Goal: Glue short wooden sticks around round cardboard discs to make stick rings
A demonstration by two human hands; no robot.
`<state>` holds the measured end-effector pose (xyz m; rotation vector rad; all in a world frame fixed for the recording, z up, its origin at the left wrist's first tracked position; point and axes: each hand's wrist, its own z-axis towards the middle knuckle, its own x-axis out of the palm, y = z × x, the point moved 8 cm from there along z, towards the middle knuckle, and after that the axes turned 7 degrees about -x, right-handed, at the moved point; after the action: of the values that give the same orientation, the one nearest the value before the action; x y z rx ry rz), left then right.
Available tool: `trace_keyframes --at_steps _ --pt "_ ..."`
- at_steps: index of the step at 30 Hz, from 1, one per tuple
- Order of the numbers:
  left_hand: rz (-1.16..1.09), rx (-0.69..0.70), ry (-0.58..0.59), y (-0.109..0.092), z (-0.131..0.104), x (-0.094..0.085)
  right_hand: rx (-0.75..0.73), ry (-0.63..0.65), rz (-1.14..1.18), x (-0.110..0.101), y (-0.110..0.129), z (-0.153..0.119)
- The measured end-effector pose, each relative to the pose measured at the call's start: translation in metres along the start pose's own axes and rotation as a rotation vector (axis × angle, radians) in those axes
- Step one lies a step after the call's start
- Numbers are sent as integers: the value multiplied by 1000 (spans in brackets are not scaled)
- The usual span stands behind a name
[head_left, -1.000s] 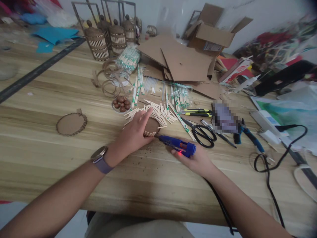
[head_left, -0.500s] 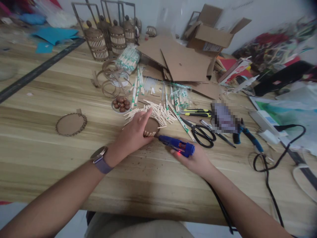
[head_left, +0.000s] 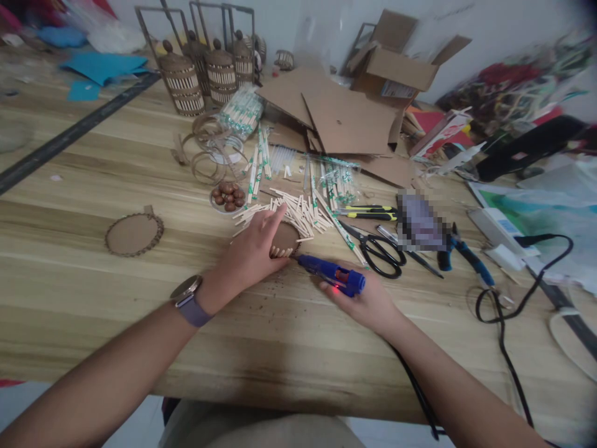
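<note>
My right hand [head_left: 370,305] is closed around a blue hot glue gun [head_left: 333,274] with a small red light lit; its nozzle points left at a rim. That rim belongs to a round cardboard disc [head_left: 285,236], with several short wooden sticks [head_left: 282,252] standing along its near edge. My left hand [head_left: 254,246] grips the disc from the left, thumb at the near edge and index finger stretched out; the palm hides the disc's left part. Behind the disc lies a loose pile of cut wooden sticks [head_left: 303,211].
A second cardboard disc [head_left: 134,234] lies to the left. Nearby are a bowl of brown balls [head_left: 228,196], black scissors [head_left: 382,254], a utility knife [head_left: 370,213] and blue pliers [head_left: 471,255]. Lidded stick baskets [head_left: 181,81] and cardboard sheets [head_left: 349,118] stand farther back. A black cord [head_left: 502,336] trails right.
Almost nothing differs. The glue gun has shifted very slightly left, while my left hand and the disc stay in place.
</note>
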<state>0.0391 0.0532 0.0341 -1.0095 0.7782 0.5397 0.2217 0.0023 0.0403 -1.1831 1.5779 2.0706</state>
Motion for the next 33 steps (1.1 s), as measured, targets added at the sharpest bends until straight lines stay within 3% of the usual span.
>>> trace_keyframes --at_steps 8,12,14,19,22,24,29,33 --pt "5 -3 -3 0 0 -1 27 -41 36 2 -4 -2" --pt "19 -20 6 1 1 -1 199 -251 200 -10 -27 -9" --pt "28 -26 11 1 1 -1 289 -260 328 -13 -37 -12" --pt "32 -27 16 0 1 -1 382 170 725 8 -23 -14" --pt "41 -32 11 0 0 -1 409 407 832 21 -8 -19" --pt "51 -35 11 0 0 -1 364 461 749 22 -4 -17" --pt "65 -52 30 1 1 0 106 466 214 1 0 -3" --pt "62 -53 43 1 2 1 138 448 -153 -16 -8 11"
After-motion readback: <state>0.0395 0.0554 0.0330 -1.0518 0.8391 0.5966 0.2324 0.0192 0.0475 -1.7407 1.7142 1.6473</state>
